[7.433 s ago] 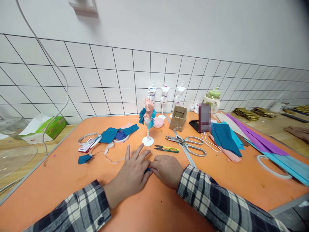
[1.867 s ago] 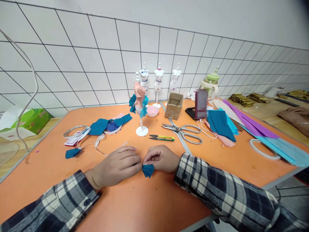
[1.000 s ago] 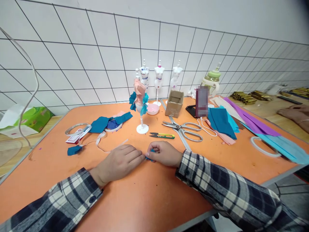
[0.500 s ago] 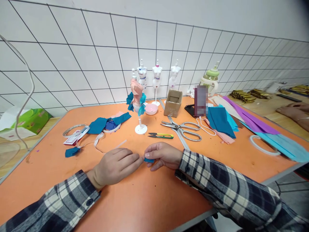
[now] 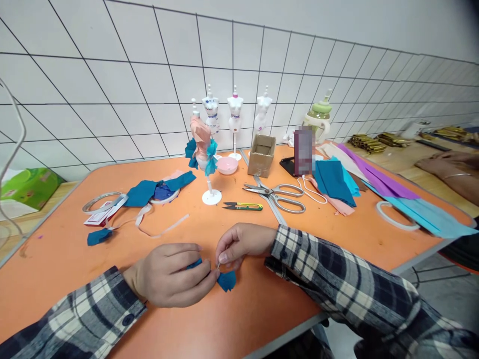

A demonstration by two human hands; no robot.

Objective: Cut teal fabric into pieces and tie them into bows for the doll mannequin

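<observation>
Both my hands meet near the front of the orange table (image 5: 93, 264). My left hand (image 5: 170, 274) is curled, its fingers closed on a small folded piece of blue crepe paper (image 5: 226, 280). My right hand (image 5: 239, 244) pinches the same blue piece from above with thumb and forefinger. Further back stands a small white mannequin (image 5: 202, 149) on a stand, wrapped in pink paper with blue ruffles at the waist.
Yellow-handled thread snips (image 5: 241, 206), large scissors (image 5: 277, 193), a cardboard box (image 5: 261, 155), a pink dish (image 5: 226, 165), three bare mannequins (image 5: 235, 107), blue paper scraps (image 5: 149, 191), tape rings (image 5: 396, 215) and coloured paper sheets (image 5: 389, 187) lie around. Another person's arm (image 5: 445, 169) rests at the right.
Both hands have drawn nearer to me and the table's front edge with the blue piece. My left fingers have closed round it; the paper now fans out below the pinch.
</observation>
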